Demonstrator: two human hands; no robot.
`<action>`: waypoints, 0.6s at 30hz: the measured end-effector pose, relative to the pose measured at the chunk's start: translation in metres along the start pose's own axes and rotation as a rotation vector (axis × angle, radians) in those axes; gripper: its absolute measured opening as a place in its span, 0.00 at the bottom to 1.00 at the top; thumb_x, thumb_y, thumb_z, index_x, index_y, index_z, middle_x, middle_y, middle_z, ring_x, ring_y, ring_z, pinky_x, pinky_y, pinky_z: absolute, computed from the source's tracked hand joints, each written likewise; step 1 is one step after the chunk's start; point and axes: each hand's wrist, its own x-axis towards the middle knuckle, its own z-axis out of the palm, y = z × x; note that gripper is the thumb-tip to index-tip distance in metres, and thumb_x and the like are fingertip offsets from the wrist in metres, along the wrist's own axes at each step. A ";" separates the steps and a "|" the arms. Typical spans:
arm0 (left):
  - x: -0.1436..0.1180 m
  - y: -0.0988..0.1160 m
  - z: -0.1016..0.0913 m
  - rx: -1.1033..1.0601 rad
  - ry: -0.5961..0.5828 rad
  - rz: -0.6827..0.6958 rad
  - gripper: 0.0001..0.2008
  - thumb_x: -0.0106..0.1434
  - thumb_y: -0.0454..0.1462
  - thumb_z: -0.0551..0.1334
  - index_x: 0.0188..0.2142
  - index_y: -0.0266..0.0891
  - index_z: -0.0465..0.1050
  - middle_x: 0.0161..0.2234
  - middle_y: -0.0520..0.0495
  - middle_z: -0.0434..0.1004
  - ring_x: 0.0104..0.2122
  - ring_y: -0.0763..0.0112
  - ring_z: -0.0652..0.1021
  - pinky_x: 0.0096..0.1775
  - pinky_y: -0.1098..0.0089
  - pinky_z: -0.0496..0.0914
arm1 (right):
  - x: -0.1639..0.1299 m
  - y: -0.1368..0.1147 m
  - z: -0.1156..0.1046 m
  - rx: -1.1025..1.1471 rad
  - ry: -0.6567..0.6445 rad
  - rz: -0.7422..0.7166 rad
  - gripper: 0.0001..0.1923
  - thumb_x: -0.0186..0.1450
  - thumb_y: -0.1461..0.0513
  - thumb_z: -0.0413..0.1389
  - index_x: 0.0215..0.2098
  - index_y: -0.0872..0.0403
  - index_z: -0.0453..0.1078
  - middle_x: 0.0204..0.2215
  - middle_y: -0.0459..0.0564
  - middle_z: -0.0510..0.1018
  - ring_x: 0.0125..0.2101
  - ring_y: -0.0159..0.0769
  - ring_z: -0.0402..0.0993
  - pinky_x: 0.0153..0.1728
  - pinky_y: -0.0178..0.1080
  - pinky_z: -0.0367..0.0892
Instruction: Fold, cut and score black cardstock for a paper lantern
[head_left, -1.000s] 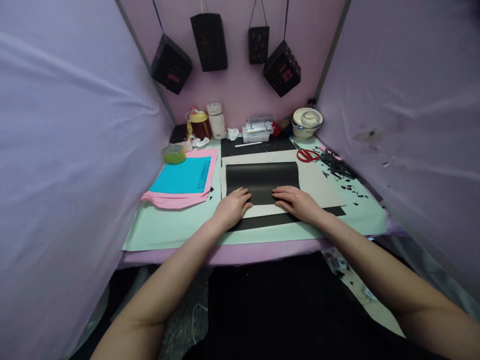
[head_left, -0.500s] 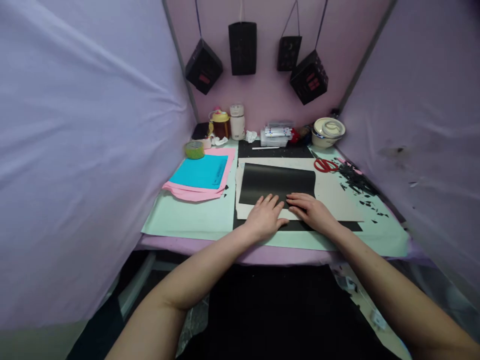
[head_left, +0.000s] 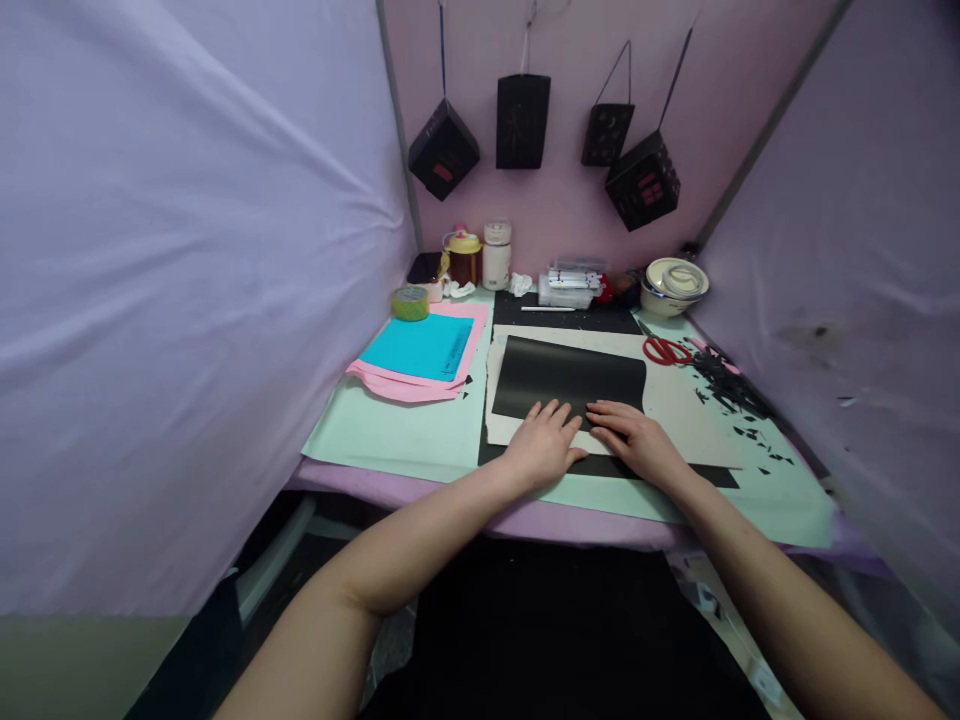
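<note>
Presently: black sheet (head_left: 574, 375), right of centre

Left hand (head_left: 544, 447): flattened on its near edge, grasping nothing; uneven pressure could skew it. Right hand (head_left: 639, 440): fingers extended on the same edge, nothing gripped; slipping could crease it.

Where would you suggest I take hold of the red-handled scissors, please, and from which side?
Probably by the red handles of the scissors, with the right hand coming from the near side: their loops lie nearer, while the blades point away.
</note>
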 end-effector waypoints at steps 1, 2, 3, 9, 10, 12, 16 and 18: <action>0.001 -0.005 -0.002 -0.025 0.001 0.007 0.25 0.69 0.46 0.51 0.58 0.34 0.63 0.60 0.37 0.63 0.60 0.55 0.62 0.59 0.56 0.56 | 0.000 -0.001 -0.001 -0.001 -0.002 0.002 0.15 0.66 0.57 0.53 0.47 0.51 0.75 0.48 0.51 0.77 0.52 0.44 0.70 0.53 0.51 0.67; 0.001 -0.011 -0.006 -0.051 0.002 0.009 0.23 0.69 0.45 0.52 0.57 0.34 0.65 0.59 0.38 0.65 0.60 0.57 0.63 0.59 0.58 0.57 | 0.001 -0.002 -0.001 -0.001 -0.006 0.004 0.15 0.66 0.57 0.53 0.47 0.51 0.75 0.48 0.51 0.77 0.52 0.44 0.70 0.53 0.50 0.67; 0.001 -0.020 -0.010 -0.084 0.002 0.006 0.20 0.69 0.42 0.52 0.56 0.34 0.66 0.58 0.40 0.66 0.59 0.60 0.65 0.58 0.62 0.59 | 0.002 -0.002 -0.002 -0.002 -0.012 0.005 0.15 0.66 0.57 0.53 0.47 0.51 0.75 0.48 0.51 0.77 0.52 0.44 0.70 0.54 0.50 0.67; -0.021 -0.085 -0.036 -0.122 0.048 -0.040 0.18 0.63 0.36 0.60 0.52 0.35 0.71 0.59 0.40 0.64 0.60 0.60 0.64 0.59 0.62 0.59 | 0.005 -0.008 -0.009 0.011 -0.037 0.023 0.14 0.66 0.58 0.53 0.47 0.50 0.75 0.48 0.50 0.77 0.52 0.44 0.70 0.53 0.50 0.68; -0.026 -0.092 -0.037 -0.137 0.044 -0.044 0.17 0.64 0.36 0.58 0.52 0.36 0.71 0.59 0.42 0.65 0.59 0.62 0.65 0.59 0.63 0.61 | 0.005 -0.009 -0.009 0.011 -0.036 0.026 0.14 0.66 0.58 0.53 0.47 0.50 0.75 0.48 0.50 0.77 0.52 0.44 0.70 0.53 0.50 0.68; -0.034 -0.100 -0.037 -0.142 0.038 -0.066 0.15 0.66 0.37 0.55 0.51 0.38 0.72 0.57 0.44 0.68 0.57 0.64 0.68 0.57 0.63 0.64 | 0.005 -0.011 -0.011 0.008 -0.035 0.030 0.14 0.66 0.59 0.53 0.46 0.49 0.75 0.48 0.50 0.77 0.51 0.45 0.71 0.52 0.51 0.68; -0.039 -0.101 -0.034 -0.062 -0.003 -0.039 0.17 0.68 0.35 0.51 0.52 0.36 0.71 0.57 0.42 0.68 0.57 0.63 0.68 0.56 0.63 0.64 | 0.006 -0.011 -0.013 -0.004 -0.046 0.027 0.14 0.65 0.58 0.53 0.47 0.49 0.75 0.48 0.50 0.77 0.51 0.45 0.71 0.52 0.51 0.68; -0.039 -0.099 -0.035 -0.012 -0.033 -0.006 0.17 0.68 0.34 0.51 0.53 0.34 0.70 0.58 0.39 0.66 0.58 0.63 0.67 0.56 0.64 0.64 | 0.006 -0.010 -0.014 -0.005 -0.063 0.020 0.14 0.66 0.58 0.53 0.48 0.50 0.74 0.48 0.50 0.77 0.52 0.44 0.70 0.53 0.50 0.68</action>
